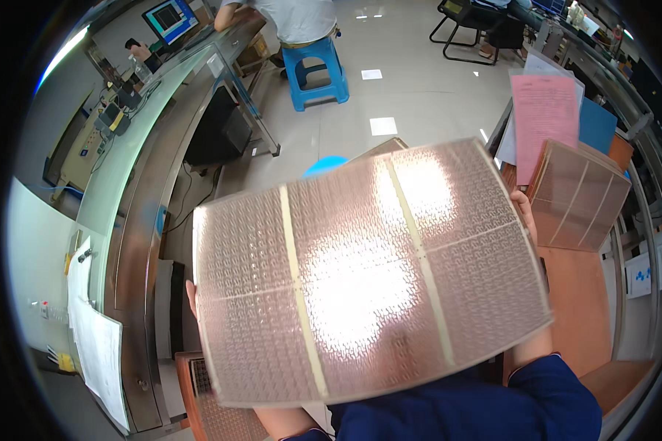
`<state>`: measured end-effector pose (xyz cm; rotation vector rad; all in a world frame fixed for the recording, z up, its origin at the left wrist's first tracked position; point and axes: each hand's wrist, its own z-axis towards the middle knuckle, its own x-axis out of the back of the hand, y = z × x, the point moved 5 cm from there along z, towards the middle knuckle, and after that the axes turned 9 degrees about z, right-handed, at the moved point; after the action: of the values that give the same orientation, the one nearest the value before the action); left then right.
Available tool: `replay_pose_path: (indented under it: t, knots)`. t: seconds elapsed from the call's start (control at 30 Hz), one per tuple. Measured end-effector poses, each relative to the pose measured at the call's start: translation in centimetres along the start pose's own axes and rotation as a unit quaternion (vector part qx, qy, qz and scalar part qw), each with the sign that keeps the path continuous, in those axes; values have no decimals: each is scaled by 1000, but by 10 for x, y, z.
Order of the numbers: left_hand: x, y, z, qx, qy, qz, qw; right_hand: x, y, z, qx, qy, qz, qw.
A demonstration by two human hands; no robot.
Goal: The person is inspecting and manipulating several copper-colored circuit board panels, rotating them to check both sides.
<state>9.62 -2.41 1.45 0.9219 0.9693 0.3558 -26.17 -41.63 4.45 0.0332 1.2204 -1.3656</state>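
A large copper-toned panel (368,272) is held up at chest height, filling the middle of the view. Its surface is covered in a fine repeated pattern, split into sections by two pale strips running top to bottom and a thinner line across. A bright glare is reflected near its centre, and the sheet is bowed slightly.

The panel is gripped at both side edges. Of the left hand (191,298) only a small part is seen at the left edge; the right hand (525,213) is seen at the right edge with fingers curled around it. Most of both hands is hidden behind the sheet.

No containers can be made out. A stack of similar panels (577,195) is laid on the brown table (581,309) to the right, with a pink sheet (543,117) and a blue sheet (597,125) beyond it. Another patterned panel (217,400) is glimpsed at lower left. A long bench (136,184) is seen on the left, and a blue stool (318,70) with a seated person (294,18) further off. Much of the floor is blocked by the held panel.
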Motion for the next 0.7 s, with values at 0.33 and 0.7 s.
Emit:
replay_pose_path:
  t: [0.33,0.7]
  knots:
    - [-29,-12,-45,77,-31,-86,993,-23,5,-10,-202,191,83,957]
    - [-95,-31,-54,71,31,-94,993,-23,65,-12,-139,210,169,953]
